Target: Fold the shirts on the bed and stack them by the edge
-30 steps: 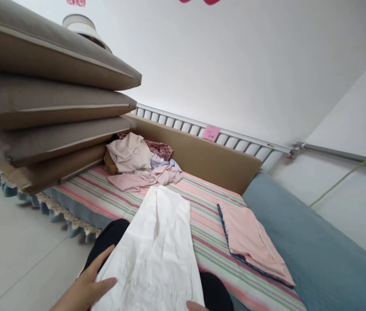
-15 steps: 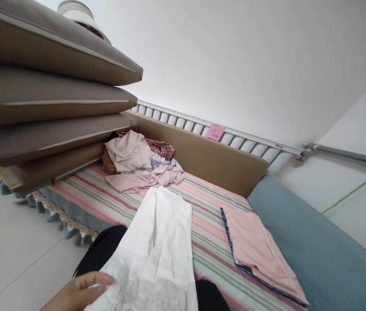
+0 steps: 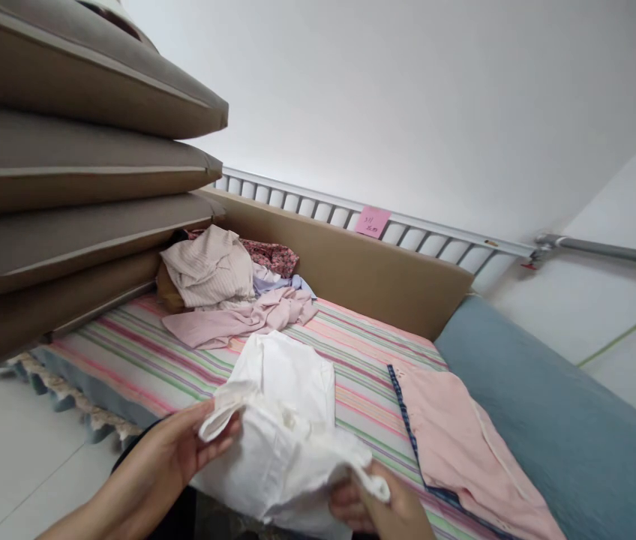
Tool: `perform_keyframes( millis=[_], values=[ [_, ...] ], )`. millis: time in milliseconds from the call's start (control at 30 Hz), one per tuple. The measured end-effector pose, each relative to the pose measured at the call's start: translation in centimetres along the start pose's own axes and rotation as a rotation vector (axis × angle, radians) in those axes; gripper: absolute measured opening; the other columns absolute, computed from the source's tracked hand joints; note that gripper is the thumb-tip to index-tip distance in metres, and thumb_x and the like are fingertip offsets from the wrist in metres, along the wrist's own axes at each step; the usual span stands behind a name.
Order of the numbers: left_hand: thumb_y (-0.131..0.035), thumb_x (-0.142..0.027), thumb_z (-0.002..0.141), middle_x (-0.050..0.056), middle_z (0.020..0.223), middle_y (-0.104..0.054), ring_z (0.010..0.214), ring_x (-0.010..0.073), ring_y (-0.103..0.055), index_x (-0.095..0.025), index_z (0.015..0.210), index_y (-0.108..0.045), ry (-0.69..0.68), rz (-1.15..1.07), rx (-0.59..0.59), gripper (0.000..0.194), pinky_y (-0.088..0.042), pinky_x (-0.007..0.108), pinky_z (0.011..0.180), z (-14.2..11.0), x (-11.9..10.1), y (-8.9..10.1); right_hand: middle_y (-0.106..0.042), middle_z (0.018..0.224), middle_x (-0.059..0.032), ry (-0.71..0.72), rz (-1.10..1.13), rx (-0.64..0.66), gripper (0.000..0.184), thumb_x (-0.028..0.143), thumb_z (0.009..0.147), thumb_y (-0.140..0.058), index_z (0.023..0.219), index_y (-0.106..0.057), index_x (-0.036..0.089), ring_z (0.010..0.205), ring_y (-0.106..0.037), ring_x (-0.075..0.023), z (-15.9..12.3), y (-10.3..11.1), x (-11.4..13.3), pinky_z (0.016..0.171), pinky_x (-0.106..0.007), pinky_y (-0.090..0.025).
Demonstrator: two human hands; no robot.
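Observation:
A white garment (image 3: 289, 375) lies lengthwise on the striped sheet in front of me, its far part flat and its near end lifted. My left hand (image 3: 197, 439) grips one edge of that raised end, fingers curled under the cloth. On the other side, my right hand (image 3: 377, 502) holds the opposite corner, its fingers partly behind the fabric. The cloth between the hands is bunched and sags a little. What kind of garment it is, I cannot tell for sure.
Folded pink clothing (image 3: 469, 442) with a dark blue edge lies at the right. Rumpled clothes (image 3: 211, 270) are heaped at the back left, beside stacked cushions (image 3: 82, 165). A tan board (image 3: 363, 270) and a railing with a pink note (image 3: 373, 222) line the wall.
The white garment's near end has been lifted and folded toward its far part. My right hand has come into view holding it, and my left hand has moved up and right onto its edge.

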State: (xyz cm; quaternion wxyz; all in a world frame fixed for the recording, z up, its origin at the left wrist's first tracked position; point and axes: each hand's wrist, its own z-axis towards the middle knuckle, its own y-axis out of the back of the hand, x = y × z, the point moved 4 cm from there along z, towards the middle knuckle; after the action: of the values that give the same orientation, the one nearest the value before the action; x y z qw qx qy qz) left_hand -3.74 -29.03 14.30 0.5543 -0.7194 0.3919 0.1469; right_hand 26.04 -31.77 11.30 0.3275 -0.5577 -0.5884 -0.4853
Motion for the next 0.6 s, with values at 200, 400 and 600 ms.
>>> perform_keyframes(
  millis=[200,400,600],
  values=[
    [-0.055,-0.007,0.081,0.014,0.095,-0.07,0.082,0.019,-0.068,-0.007,0.09,-0.066,-0.106,0.046,-0.111,0.015,-0.056,0.029,0.076,15.2,-0.6,-2.5,-0.062,0.055,0.0005,-0.114,-0.007,-0.134,0.022,0.038,0.082,-0.052,0.092,-0.053,0.018,0.046,-0.06,-0.0131,13.0,-1.3,4.8,0.051,-0.023,-0.049],
    [-0.056,0.007,0.072,0.007,0.076,-0.067,0.065,0.012,-0.065,-0.01,0.091,-0.059,-0.119,0.053,-0.341,0.025,-0.055,0.023,0.07,24.4,4.1,0.4,-0.055,0.043,0.0008,-0.335,-0.09,-0.178,0.016,0.023,0.085,-0.046,0.097,-0.052,0.014,0.037,-0.055,-0.015,21.0,-3.5,0.3,0.042,-0.023,-0.044],
    [-0.065,0.001,0.069,0.006,0.085,-0.069,0.078,0.0131,-0.067,-0.011,0.105,-0.06,-0.196,0.154,-0.274,0.038,-0.053,0.024,0.079,22.2,2.4,-0.1,-0.059,0.048,0.0014,-0.215,-0.066,-0.154,0.017,0.03,0.083,-0.05,0.093,-0.054,0.016,0.035,-0.052,-0.0119,19.4,-1.3,2.9,0.04,-0.021,-0.042]
  ],
)
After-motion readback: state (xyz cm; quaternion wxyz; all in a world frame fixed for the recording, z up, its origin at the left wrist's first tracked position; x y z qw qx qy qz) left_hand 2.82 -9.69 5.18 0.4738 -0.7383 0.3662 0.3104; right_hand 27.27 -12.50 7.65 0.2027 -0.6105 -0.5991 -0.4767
